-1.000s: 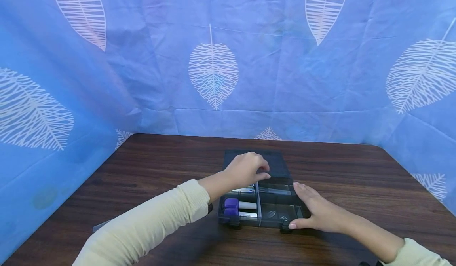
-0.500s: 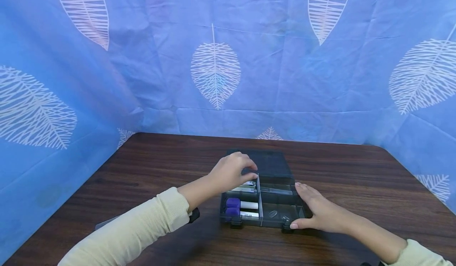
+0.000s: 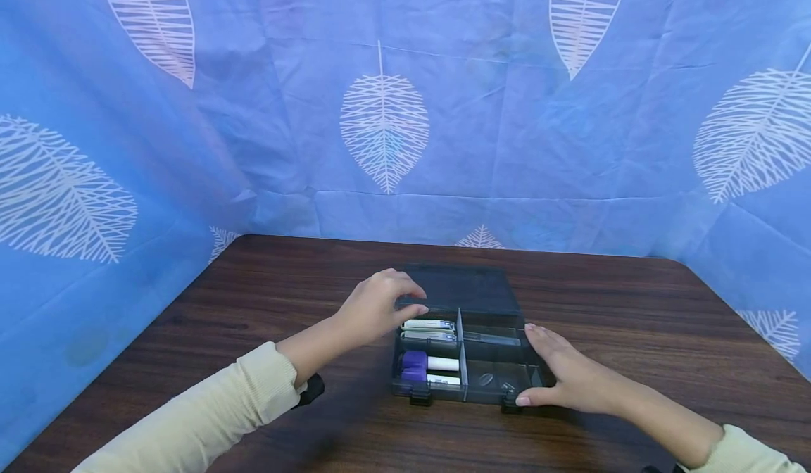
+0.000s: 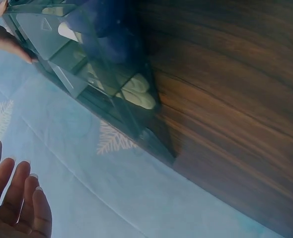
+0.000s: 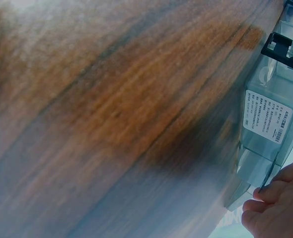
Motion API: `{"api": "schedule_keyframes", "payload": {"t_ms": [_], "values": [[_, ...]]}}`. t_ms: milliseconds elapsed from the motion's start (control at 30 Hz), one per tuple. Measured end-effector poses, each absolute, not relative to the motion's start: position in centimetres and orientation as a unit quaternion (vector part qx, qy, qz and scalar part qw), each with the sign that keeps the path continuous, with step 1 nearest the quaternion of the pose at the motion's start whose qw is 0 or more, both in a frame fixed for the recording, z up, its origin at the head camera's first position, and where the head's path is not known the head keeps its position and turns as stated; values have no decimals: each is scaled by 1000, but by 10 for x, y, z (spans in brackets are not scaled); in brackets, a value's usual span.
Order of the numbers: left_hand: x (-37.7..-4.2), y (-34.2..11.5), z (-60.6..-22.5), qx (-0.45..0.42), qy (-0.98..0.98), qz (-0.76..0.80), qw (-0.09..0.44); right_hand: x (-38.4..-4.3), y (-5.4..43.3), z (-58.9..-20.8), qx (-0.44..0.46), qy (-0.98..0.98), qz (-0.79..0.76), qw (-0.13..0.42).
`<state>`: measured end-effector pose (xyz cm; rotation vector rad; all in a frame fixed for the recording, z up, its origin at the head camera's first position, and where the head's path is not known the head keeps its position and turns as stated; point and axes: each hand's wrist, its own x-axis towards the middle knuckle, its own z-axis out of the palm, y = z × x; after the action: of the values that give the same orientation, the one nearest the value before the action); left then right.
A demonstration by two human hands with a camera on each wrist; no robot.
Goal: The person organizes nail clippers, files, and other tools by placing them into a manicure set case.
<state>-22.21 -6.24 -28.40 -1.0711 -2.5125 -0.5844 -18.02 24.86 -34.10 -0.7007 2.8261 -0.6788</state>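
A dark translucent compartment box (image 3: 469, 397) lies on the table with its lid (image 3: 459, 290) folded back. Two nail clippers (image 3: 428, 335) lie side by side in its rear left compartment. The front left compartment holds two purple-and-white items (image 3: 431, 369) whose kind is unclear. A clear flat strip (image 3: 491, 340) is in the rear right compartment. My left hand (image 3: 380, 307) hovers over the box's left rear, thumb and fingers apart, holding nothing. My right hand (image 3: 573, 378) holds the box's right end, thumb at the front corner and fingers along the side.
The brown wood-grain table (image 3: 285, 283) extends around the box. A blue cloth with white leaf prints (image 3: 475, 135) hangs behind and on both sides. Two black latches (image 3: 420, 394) project from the box's front. A printed label (image 5: 267, 116) is on its side.
My left hand has moved left, away from the box's middle, uncovering the nail clippers. The right hand stays on the box.
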Motion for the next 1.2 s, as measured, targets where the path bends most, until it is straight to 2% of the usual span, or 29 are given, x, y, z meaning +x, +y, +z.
{"api": "schedule_keyframes", "payload": {"t_ms": [467, 1200], "values": [[-211, -98, -286, -351, -882, -221, 224, -180, 249, -340, -238, 941, -227, 77], [-191, -170, -296, -271, -902, -224, 251, -179, 249, -338, -238, 940, -229, 82]]}}
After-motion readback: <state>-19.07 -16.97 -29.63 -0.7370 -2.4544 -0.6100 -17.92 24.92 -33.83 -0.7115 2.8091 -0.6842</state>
